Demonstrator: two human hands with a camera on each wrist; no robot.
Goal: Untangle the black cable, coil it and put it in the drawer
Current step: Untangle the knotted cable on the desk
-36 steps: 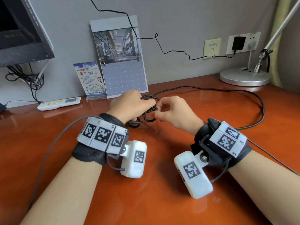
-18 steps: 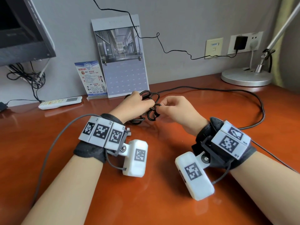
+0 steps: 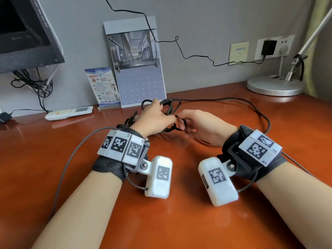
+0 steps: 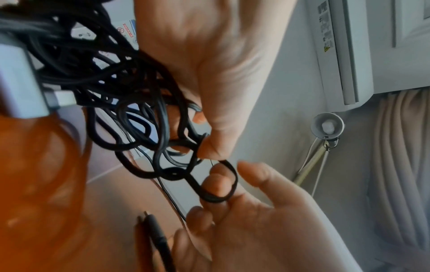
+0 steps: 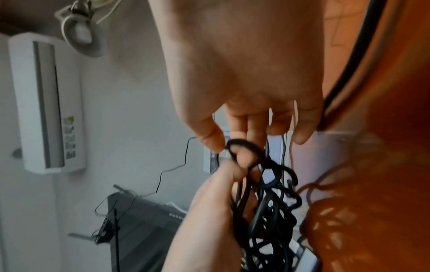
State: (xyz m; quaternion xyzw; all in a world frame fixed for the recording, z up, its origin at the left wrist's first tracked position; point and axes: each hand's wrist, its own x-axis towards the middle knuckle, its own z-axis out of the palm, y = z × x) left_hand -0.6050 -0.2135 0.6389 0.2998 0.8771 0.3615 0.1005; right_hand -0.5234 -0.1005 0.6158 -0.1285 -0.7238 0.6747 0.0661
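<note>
Grey wall and a polished orange-brown bench [image 3: 179, 221] fill the scene. Both hands are held close together above the bench, each with its grip clamped on the black cable [image 3: 170, 108]. The left hand [image 3: 154, 117] has its fingers curled round the tangled bundle, with thumb and fingertip pinched on a strand; knotted loops are seen bunched under its palm in the left wrist view, cable [image 4: 111, 88]. The right hand [image 3: 199, 124] is just beside it, and one small loop of the cable [image 5: 246, 147] is hooked round a curled right finger. From the tangle, a long free run of the cable is laid out on the bench beyond the right hand, swept round in a wide arc. Behind the hands a calendar [image 3: 138, 69] is propped against the wall, with a leaflet [image 3: 103, 87] and a white remote [image 3: 69, 112] beyond the left hand. A lamp base [image 3: 274, 86] is seen far past the right hand.
</note>
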